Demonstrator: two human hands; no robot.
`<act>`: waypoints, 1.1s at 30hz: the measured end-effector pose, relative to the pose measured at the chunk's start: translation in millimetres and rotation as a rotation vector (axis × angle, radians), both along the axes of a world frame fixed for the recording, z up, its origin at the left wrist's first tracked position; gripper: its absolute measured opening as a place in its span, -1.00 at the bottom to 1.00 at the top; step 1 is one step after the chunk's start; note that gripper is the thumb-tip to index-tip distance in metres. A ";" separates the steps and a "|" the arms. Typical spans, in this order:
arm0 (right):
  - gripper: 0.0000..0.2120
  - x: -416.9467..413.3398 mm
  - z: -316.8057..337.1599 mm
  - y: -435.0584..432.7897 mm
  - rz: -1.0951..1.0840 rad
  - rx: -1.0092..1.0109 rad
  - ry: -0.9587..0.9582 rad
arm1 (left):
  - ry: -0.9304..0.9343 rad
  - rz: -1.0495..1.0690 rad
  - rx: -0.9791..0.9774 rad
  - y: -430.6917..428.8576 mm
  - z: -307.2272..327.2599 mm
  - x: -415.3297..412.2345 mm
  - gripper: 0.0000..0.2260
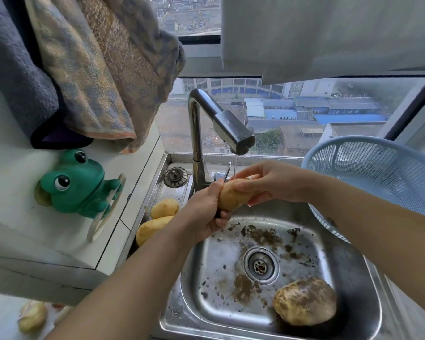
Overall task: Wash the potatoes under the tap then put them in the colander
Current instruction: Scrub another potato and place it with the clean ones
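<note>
Under the tap's (232, 133) thin stream, at 12 o'clock over the sink (168, 320), both hands hold one potato (231, 196): the left hand (203, 215) wraps its fingers round the lower end, and the right hand (270, 182) pinches the top. A muddy potato (304, 300) lies in the basin at 5 o'clock, and the colander (378, 173) stands at 2 o'clock.
</note>
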State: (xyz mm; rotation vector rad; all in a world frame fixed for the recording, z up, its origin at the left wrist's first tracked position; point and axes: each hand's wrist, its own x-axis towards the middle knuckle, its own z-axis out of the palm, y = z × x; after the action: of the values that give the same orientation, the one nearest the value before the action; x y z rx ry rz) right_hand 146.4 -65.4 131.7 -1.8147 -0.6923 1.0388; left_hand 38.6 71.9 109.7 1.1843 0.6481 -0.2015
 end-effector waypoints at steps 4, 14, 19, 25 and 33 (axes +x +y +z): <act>-0.70 -11.2 -6.9 13.8 -0.065 -0.015 -0.340 | -0.018 0.000 0.057 -1.2 -3.7 2.2 -0.66; -0.83 -20.9 -20.2 20.8 -0.232 -0.026 -0.317 | -0.062 0.088 0.055 -15.9 -6.0 2.9 -0.70; -0.75 -33.2 -32.8 24.6 -0.366 0.000 -0.542 | -0.124 0.117 0.160 -23.4 -9.6 0.9 -0.71; -0.52 -28.0 -35.1 12.6 -0.036 0.002 -0.567 | -0.079 0.132 0.011 -7.9 -8.1 -1.8 -0.69; -0.73 -30.6 -42.0 24.1 -0.363 0.165 -0.468 | -0.156 0.116 0.010 -21.2 -11.8 -1.2 -0.76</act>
State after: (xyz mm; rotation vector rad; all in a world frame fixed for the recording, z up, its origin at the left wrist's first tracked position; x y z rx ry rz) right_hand 115.8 -41.2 89.7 -1.9584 -0.6633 0.3098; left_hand 37.4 50.7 98.0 1.1556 0.5794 -0.0078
